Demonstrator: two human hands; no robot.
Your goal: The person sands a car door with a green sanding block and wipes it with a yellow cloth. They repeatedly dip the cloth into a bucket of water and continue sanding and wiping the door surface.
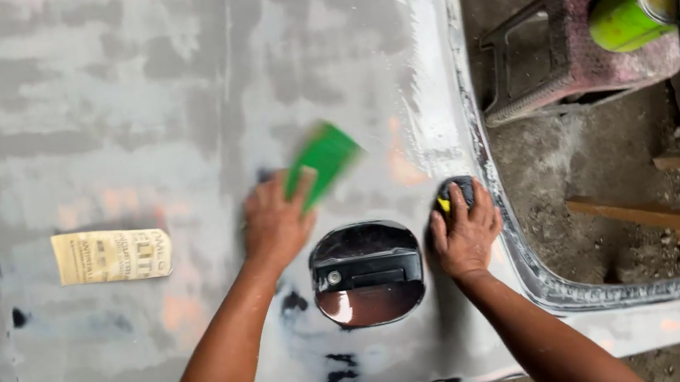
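A grey, patchily primed car door panel (128,114) lies flat in front of me. My left hand (274,224) presses a green flat spreader (323,160) onto the panel just above the door handle recess (367,273); the spreader looks motion-blurred. My right hand (466,234) rests on the panel to the right of the recess, its fingers closed over a small black and yellow object (454,192). The black handle sits inside the oval recess between my two hands.
A sheet of tan sandpaper (112,255) lies on the panel at the left. Through the window opening (602,183) I see a pink stool (575,46) with a green can (631,8) on it, dirt floor and wooden pieces (632,214).
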